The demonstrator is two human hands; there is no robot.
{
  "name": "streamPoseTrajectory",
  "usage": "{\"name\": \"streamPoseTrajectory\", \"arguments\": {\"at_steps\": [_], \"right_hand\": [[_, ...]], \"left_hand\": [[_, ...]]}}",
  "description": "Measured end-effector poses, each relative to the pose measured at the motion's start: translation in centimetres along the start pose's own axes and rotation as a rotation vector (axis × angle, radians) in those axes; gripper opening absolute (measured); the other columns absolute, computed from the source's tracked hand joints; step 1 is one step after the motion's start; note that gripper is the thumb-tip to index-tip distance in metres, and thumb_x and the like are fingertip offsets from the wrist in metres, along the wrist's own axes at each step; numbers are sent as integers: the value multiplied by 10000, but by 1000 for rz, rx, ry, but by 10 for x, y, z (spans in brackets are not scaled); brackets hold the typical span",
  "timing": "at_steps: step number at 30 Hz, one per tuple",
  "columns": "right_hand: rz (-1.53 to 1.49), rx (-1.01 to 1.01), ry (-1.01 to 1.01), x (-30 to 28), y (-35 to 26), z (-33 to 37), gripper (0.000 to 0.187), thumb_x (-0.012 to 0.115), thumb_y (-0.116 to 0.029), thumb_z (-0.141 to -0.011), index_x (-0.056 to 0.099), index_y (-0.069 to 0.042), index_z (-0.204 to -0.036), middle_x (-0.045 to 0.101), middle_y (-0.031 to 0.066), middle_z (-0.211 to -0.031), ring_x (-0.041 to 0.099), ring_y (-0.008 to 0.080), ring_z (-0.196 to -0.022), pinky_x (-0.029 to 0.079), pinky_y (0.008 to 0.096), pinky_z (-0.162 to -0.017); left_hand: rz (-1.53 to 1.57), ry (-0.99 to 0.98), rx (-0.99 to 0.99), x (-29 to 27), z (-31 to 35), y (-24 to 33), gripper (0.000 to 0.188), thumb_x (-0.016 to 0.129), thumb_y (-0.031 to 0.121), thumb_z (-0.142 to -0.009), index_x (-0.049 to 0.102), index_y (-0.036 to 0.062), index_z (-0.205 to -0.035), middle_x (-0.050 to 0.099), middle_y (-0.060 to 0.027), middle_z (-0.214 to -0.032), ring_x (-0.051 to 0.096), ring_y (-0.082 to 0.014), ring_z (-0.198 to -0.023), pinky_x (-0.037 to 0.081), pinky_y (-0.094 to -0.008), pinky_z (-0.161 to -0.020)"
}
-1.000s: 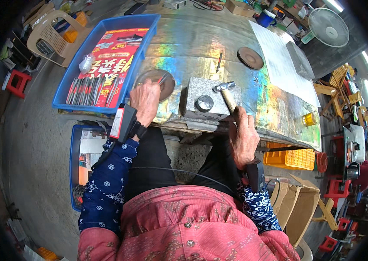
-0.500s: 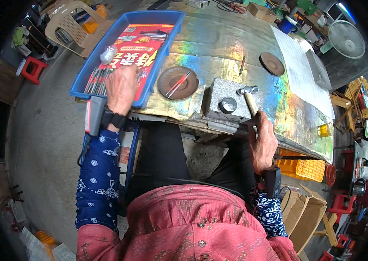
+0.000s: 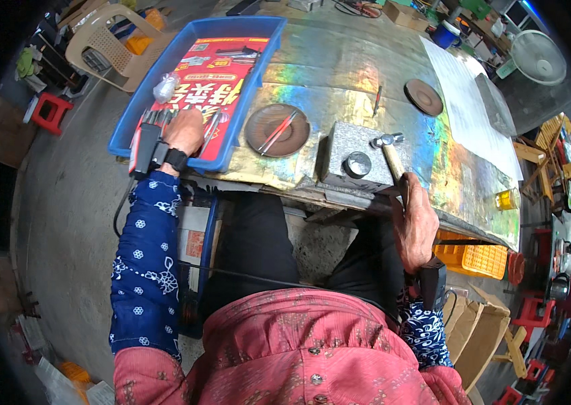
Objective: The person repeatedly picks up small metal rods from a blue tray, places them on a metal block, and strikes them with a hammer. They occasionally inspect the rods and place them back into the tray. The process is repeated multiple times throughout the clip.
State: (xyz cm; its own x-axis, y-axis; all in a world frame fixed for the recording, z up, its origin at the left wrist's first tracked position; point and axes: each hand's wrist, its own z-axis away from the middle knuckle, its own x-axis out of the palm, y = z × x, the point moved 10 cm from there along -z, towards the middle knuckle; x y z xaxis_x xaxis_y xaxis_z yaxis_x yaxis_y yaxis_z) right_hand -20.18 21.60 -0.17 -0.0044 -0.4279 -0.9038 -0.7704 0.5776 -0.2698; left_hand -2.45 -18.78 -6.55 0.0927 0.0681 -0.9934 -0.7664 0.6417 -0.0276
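Observation:
My left hand [image 3: 185, 132] is curled low inside a blue plastic tray [image 3: 118, 138], among a row of slim metal tools, perhaps tweezers [image 3: 156, 117]. Its fingertips are hidden, so what they pinch does not show. A few more of these slim tools [image 3: 212, 127] lie just right of that hand. My right hand [image 3: 416, 226] is closed round the wooden handle of a hammer [image 3: 392, 158], whose metal head rests over a speckled stone block [image 3: 347, 143]. On the block's near side sits a small dark round piece [image 3: 357, 164].
A brown round dish [image 3: 255, 138] holds slim red-and-silver tools [image 3: 277, 133]. Farther right lie another slim tool [image 3: 377, 100] and a second brown dish [image 3: 424, 98]. A yellow cup [image 3: 505, 200] stands near the table's right edge; a fan [image 3: 537, 58] is beyond.
My left hand has moved down and slightly left, toward the near end of the tray, and its wrist has turned. The right hand keeps its hold on the hammer.

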Motion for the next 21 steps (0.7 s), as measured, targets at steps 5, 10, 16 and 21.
{"name": "streamPoseTrajectory", "arguments": {"at_steps": [5, 10, 16, 21], "right_hand": [[-23, -18, 18, -22, 4, -12, 315, 663, -172, -851, 583, -64, -1136, 572, 151, -893, 591, 360, -825, 483, 426, -691], [-99, -2, 110, -36, 41, -37, 205, 649, -195, -879, 641, -39, -1011, 569, 126, -735, 563, 295, -644, 438, 389, -604], [43, 93, -51, 1, 107, -72, 200, 628, -186, -879, 647, -37, -1012, 640, 165, -923, 636, 339, -825, 492, 406, -713], [95, 55, 25, 26, 132, -107, 172, 629, -131, -844, 646, -66, -1002, 603, 157, -896, 607, 381, -821, 475, 462, -713]], "left_hand": [[130, -22, -20, 2, -5, -7, 241, 622, 32, -729, 658, -59, -949, 635, -308, -987, 618, -442, -981, 510, -465, -831], [130, 187, 103, -7, -2, -6, 173, 617, 42, -729, 645, -60, -866, 626, -307, -919, 612, -459, -909, 497, -492, -779], [125, 315, 119, -16, 4, -10, 108, 646, 72, -747, 607, -25, -775, 630, -257, -802, 618, -439, -822, 485, -486, -692], [216, 399, 47, -38, 15, -10, 219, 640, 70, -760, 651, 6, -969, 659, -237, -881, 645, -403, -833, 503, -448, -720]]}}
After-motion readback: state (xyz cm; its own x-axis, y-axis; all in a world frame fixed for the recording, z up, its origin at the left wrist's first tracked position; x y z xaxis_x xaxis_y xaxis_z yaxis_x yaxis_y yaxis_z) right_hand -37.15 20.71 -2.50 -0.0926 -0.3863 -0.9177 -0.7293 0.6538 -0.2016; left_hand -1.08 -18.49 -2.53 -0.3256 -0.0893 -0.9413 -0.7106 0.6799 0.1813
